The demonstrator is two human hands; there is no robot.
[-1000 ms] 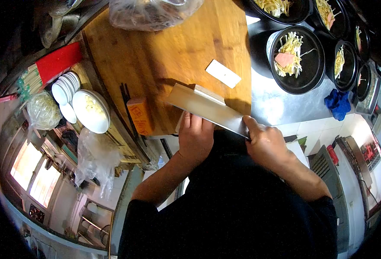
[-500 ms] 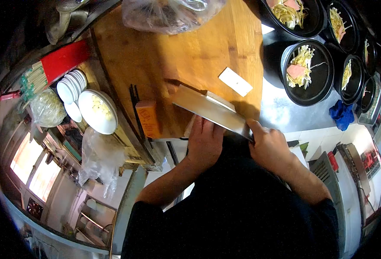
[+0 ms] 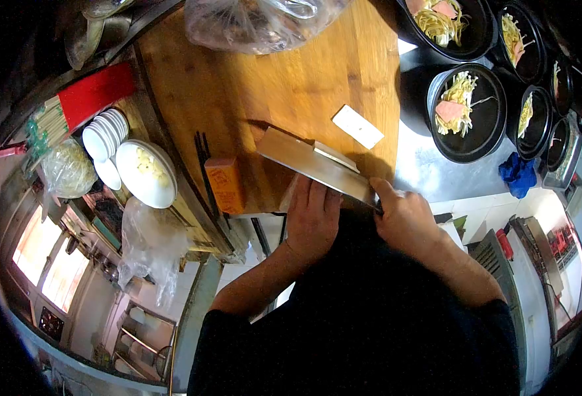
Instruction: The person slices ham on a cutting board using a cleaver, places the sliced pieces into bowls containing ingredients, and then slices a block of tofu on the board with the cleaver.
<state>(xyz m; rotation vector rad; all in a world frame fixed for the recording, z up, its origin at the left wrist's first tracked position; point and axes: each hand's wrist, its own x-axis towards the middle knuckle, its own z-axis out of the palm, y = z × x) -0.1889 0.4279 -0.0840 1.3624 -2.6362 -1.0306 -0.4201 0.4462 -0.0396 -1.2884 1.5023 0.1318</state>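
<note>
My right hand (image 3: 406, 218) grips the handle of a cleaver (image 3: 310, 162), whose broad blade slants across the front of the wooden cutting board (image 3: 291, 86). Just on the near side of the blade, my left hand (image 3: 312, 218) has its fingers bent and pressed together, fingertips close to the steel. What lies under those fingers is mostly hidden; a pale, translucent edge shows beside them. A thin white slice (image 3: 336, 157) stands along the blade's far side. Farther off, a white rectangular slab (image 3: 358, 126) lies flat on the board.
Left of my hands are an orange packet (image 3: 223, 185) and dark chopsticks (image 3: 205, 171). A filled plastic bag (image 3: 264, 26) sits at the back. Black bowls (image 3: 467, 112) with enoki mushrooms and pink slices stand right, near a blue cloth (image 3: 518, 175). A white bowl (image 3: 147, 173) stands left.
The cleaver and my right hand have shifted slightly left. My left hand keeps nearly the same place, and the whole view has moved a little.
</note>
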